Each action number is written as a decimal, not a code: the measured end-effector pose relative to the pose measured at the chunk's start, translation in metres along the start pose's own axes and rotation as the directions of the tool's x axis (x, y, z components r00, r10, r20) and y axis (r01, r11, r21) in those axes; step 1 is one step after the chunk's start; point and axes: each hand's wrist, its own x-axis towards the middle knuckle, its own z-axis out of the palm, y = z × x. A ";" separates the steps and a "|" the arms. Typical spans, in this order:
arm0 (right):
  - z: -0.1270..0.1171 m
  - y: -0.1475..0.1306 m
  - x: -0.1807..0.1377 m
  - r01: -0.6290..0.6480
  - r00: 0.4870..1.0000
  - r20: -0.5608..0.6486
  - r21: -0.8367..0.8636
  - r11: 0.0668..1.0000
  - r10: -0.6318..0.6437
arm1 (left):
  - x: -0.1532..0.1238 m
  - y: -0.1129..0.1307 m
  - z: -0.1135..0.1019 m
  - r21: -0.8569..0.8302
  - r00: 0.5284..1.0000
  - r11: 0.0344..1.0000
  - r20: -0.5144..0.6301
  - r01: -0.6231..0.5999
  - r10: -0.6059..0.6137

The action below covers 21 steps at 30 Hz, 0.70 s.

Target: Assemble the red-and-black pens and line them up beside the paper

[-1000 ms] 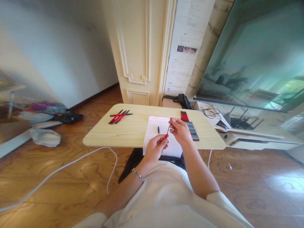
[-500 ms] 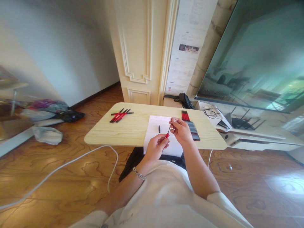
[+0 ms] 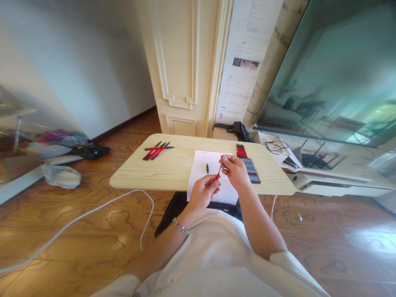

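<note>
Left hand (image 3: 203, 190) has a red pen barrel (image 3: 217, 177) gripped mid-frame, lower part mostly hidden. Right hand (image 3: 234, 169) pinches the thin dark rod (image 3: 220, 168) above it (can't see its top end). Black cap (image 3: 207, 168) lies on the paper (image 3: 194, 173).

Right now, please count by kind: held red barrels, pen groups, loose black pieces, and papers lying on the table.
Held red barrel: 1
Left pen group, right pen group: 2
Loose black piece: 1
White paper: 1
Total: 5
</note>
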 end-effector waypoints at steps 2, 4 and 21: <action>0.000 0.002 -0.002 0.011 1.000 0.005 -0.073 0.997 -0.011 | 0.001 -0.001 -0.001 -0.001 1.000 1.000 -0.005 -0.003 0.003; -0.001 0.006 -0.005 0.012 0.999 0.042 -0.161 0.987 -0.006 | 0.002 -0.003 -0.001 -0.008 1.000 1.000 -0.013 -0.012 0.012; 0.018 0.051 0.072 0.035 0.984 0.051 -0.995 0.094 0.171 | 0.001 -0.009 -0.009 -0.060 0.999 0.998 -0.043 -0.024 0.022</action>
